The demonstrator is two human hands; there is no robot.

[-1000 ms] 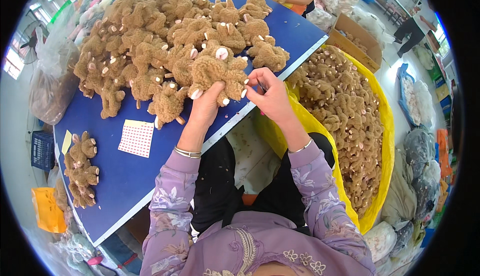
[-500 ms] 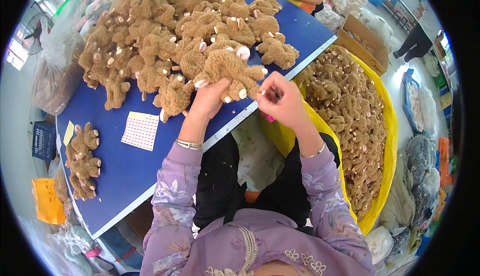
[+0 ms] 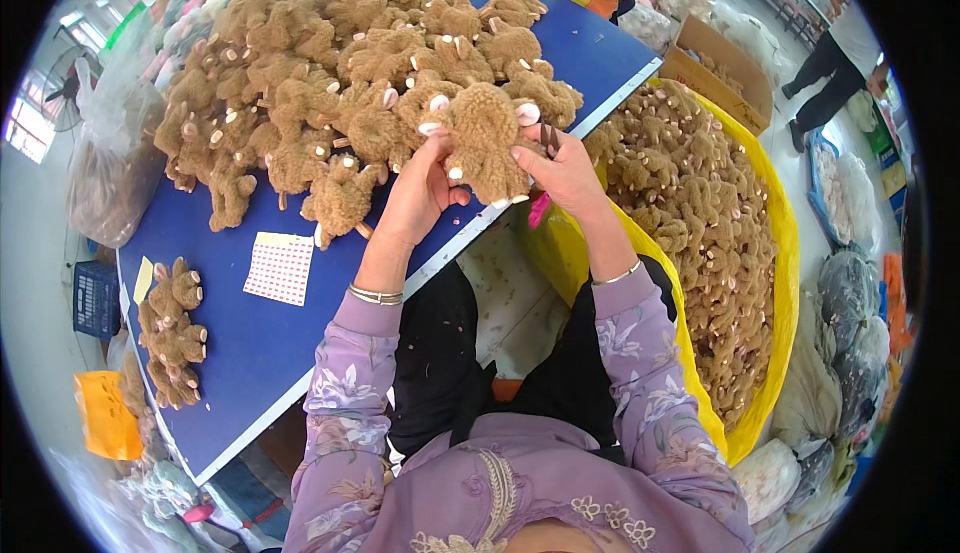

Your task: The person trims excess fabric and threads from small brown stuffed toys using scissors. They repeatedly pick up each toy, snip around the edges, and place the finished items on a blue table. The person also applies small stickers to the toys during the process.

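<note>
Head view: left hand (image 3: 418, 193) and right hand (image 3: 560, 168) both clamp a brown plush toy (image 3: 487, 143) at the blue table (image 3: 240, 353) edge; a slack grip could drop it. At eleven o'clock lies a toy heap (image 3: 330, 73); at three, a yellow sack (image 3: 770, 253).

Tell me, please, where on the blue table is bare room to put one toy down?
The table is bare between the sticker sheet and the near edge, right of the small toy row. A smaller patch lies between the sheet and the left hand. The far half is crowded by the toy pile; the yellow bag is full.
</note>
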